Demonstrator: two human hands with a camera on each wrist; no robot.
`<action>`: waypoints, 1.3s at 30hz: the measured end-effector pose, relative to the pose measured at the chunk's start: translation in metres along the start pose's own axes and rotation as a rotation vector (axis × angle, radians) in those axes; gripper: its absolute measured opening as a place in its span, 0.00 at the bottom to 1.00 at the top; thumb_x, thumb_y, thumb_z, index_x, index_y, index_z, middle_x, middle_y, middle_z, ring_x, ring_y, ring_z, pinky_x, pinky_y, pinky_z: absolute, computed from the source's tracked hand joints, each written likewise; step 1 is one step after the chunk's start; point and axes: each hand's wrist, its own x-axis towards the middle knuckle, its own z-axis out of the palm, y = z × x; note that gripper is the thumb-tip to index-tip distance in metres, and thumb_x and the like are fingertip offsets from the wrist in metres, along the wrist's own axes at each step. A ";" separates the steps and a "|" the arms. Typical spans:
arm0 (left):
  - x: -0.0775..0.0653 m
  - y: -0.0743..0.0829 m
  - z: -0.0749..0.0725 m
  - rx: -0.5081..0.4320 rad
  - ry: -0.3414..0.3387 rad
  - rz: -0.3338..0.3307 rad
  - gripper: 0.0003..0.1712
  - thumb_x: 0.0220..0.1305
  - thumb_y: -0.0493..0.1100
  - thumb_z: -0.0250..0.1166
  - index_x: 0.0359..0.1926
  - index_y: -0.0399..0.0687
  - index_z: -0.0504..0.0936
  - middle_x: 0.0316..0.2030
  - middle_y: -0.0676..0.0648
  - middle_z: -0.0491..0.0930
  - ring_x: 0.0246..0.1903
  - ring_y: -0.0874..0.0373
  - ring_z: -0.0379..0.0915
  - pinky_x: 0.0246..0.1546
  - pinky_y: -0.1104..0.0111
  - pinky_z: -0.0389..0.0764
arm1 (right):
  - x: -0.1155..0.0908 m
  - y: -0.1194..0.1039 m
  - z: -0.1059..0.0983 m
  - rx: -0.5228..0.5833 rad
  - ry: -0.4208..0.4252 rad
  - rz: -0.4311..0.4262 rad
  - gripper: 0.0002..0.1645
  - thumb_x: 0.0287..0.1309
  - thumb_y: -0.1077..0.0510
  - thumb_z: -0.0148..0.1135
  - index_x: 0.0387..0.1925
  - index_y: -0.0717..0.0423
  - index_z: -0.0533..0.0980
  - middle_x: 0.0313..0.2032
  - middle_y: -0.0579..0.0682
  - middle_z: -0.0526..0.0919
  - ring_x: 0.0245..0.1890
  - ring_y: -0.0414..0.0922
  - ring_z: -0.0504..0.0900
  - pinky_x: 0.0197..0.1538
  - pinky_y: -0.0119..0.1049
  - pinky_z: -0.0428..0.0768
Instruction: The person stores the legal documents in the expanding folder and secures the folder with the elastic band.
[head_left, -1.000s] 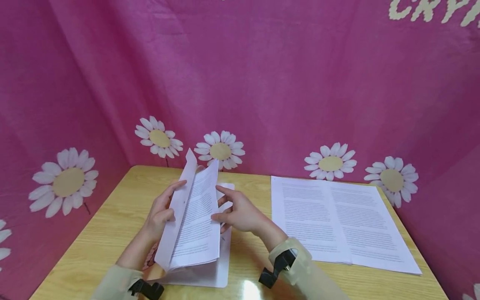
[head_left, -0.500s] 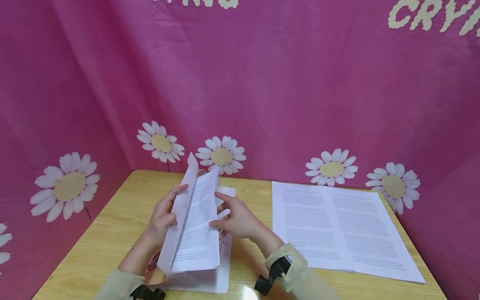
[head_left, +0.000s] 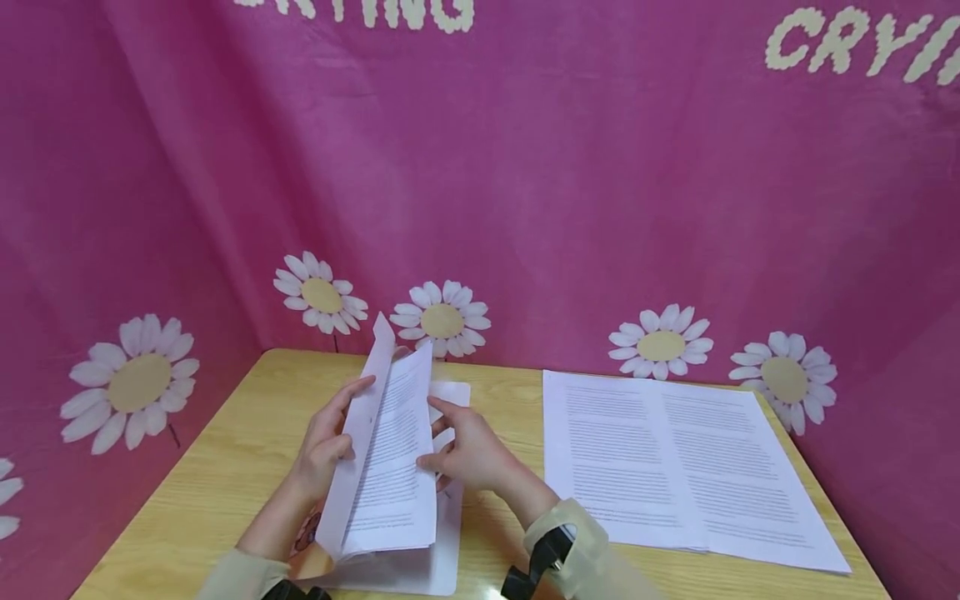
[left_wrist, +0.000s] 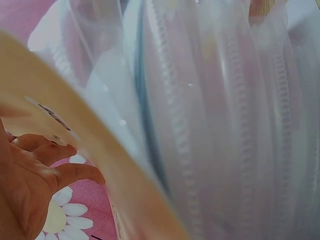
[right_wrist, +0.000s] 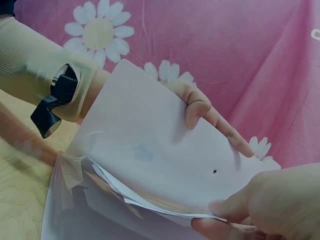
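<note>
My left hand (head_left: 324, 442) grips the raised pale cover (head_left: 365, 417) of a folder, thumb on its inner side. Clear plastic pockets (left_wrist: 200, 100) with toothed-looking edges show in the left wrist view, blurred. Several printed sheets (head_left: 393, 475) stand tilted inside the folder, beside the cover. My right hand (head_left: 471, 446) pinches their right edge; in the right wrist view its thumb and fingers (right_wrist: 235, 205) hold the bent edges of the sheets (right_wrist: 150, 204). The folder's other cover (head_left: 447, 533) lies flat on the table. How far the sheets sit in a pocket is hidden.
Two overlapping stacks of printed paper (head_left: 615, 467) lie on the right of the wooden table (head_left: 202, 475). A pink curtain (head_left: 525, 167) with daisies hangs close behind and along both sides. Black wrist mounts (head_left: 547, 554) sit on both sleeves.
The head view has tilted up, so the table appears lower. My right hand and the sheets' edge have shifted slightly left. Both hands keep their hold.
</note>
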 end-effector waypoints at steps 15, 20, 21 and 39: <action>-0.009 0.000 -0.002 -0.006 -0.005 -0.016 0.50 0.43 0.29 0.48 0.76 0.30 0.64 0.66 0.30 0.66 0.53 0.43 0.71 0.45 0.68 0.75 | -0.005 0.000 -0.003 0.124 -0.097 0.018 0.51 0.61 0.74 0.68 0.82 0.62 0.57 0.49 0.60 0.80 0.31 0.49 0.88 0.34 0.49 0.88; -0.006 -0.003 -0.001 0.004 -0.004 0.008 0.50 0.41 0.29 0.47 0.75 0.28 0.65 0.63 0.28 0.68 0.50 0.41 0.72 0.42 0.68 0.75 | -0.003 0.001 -0.004 0.096 -0.088 0.018 0.51 0.61 0.74 0.68 0.82 0.63 0.56 0.49 0.59 0.80 0.30 0.49 0.88 0.33 0.46 0.87; -0.004 -0.003 -0.001 0.009 -0.005 0.010 0.50 0.41 0.29 0.47 0.75 0.28 0.65 0.63 0.28 0.68 0.49 0.41 0.72 0.42 0.68 0.75 | -0.002 0.001 -0.005 0.092 -0.085 0.017 0.51 0.61 0.74 0.68 0.82 0.63 0.56 0.49 0.59 0.80 0.30 0.49 0.88 0.33 0.46 0.87; 0.003 0.004 -0.001 0.057 0.000 -0.018 0.53 0.38 0.30 0.48 0.76 0.31 0.65 0.63 0.27 0.70 0.48 0.35 0.70 0.42 0.68 0.74 | 0.001 -0.002 -0.008 0.076 -0.089 0.030 0.53 0.60 0.75 0.69 0.82 0.63 0.55 0.50 0.60 0.80 0.30 0.51 0.88 0.34 0.47 0.88</action>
